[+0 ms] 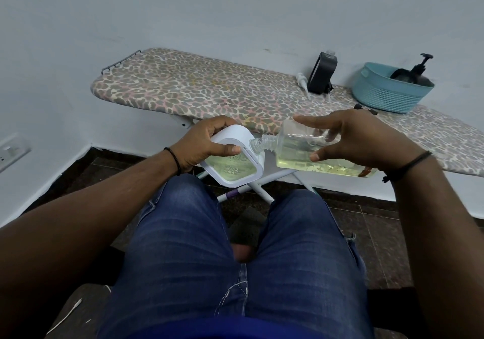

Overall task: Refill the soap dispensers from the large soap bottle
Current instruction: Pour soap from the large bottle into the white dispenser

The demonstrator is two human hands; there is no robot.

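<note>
Soap bottle [314, 152] tipped in right hand [351, 139], neck at dispenser [231, 159]

An ironing board [209, 89] stands before the seated person, along the wall. Near its right end sits a basket [390, 95] holding a pump bottle [420, 72]. Left of the basket, at the board's far edge, stands a dispenser [322, 75], with a loose pump [303, 83] lying just left of it.

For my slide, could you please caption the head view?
Left hand steadies a white dispenser while the right hand tips the large soap bottle into its neck.
</note>
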